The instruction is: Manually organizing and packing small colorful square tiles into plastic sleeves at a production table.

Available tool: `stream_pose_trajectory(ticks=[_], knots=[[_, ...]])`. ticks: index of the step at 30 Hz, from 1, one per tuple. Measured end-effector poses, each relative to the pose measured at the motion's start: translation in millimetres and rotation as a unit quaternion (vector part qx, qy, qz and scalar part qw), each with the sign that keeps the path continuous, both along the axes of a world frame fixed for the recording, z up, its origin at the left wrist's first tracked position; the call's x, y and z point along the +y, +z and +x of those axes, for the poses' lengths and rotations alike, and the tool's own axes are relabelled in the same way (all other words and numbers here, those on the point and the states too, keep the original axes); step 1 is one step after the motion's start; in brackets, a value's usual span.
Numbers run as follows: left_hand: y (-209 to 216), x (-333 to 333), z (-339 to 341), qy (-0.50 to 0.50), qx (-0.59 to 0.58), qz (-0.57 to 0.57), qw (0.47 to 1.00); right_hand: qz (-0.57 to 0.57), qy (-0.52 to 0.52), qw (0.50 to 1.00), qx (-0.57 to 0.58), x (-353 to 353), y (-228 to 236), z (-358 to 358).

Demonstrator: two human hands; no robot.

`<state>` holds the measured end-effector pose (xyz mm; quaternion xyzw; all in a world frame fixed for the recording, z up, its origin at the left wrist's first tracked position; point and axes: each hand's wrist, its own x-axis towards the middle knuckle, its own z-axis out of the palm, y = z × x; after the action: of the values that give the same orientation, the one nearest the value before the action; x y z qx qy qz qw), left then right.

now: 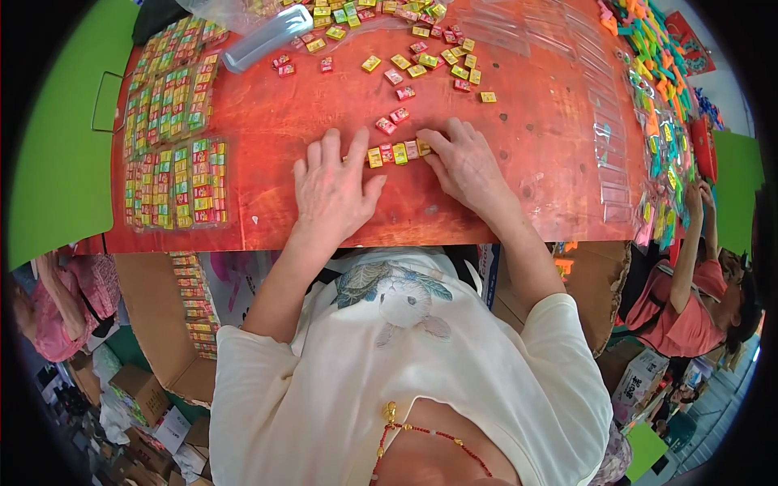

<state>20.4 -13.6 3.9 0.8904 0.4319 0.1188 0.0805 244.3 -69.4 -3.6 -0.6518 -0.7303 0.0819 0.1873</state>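
A short row of small candy-like boxes [399, 153], yellow, red and pinkish, lies on the red table in front of me. My right hand [470, 166] pinches the yellow box [423, 147] at the row's right end between thumb and forefinger. To the left of the row, my left hand [334, 186] rests over the table, fingers stretched and thumb apart. Its forefinger is near the leftmost box, with a bit of yellow showing beside it. Just beyond the row lie two red boxes [392, 121].
Loose little boxes [417, 61] are scattered at the far middle. Filled clear trays [174, 182] line the left side, near an empty clear tray [267, 39]. Clear plastic trays [604, 121] and a colourful toy pile [648, 49] lie right. Co-workers sit at both sides; cardboard boxes [162, 324] stand below.
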Motion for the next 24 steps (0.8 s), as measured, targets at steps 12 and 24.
stream_pose_trajectory(ticks=[12, 24], knots=[[-6.9, 1.5, 1.0, -0.014, 0.019, 0.026, 0.999, 0.015, -0.043, 0.999, -0.015, -0.9, 14.1, 26.7], [-6.2, -6.0, 0.6, -0.007, 0.013, 0.046, 0.999, 0.155, -0.172, 0.962, -0.146, 80.0, -14.5, 161.6]])
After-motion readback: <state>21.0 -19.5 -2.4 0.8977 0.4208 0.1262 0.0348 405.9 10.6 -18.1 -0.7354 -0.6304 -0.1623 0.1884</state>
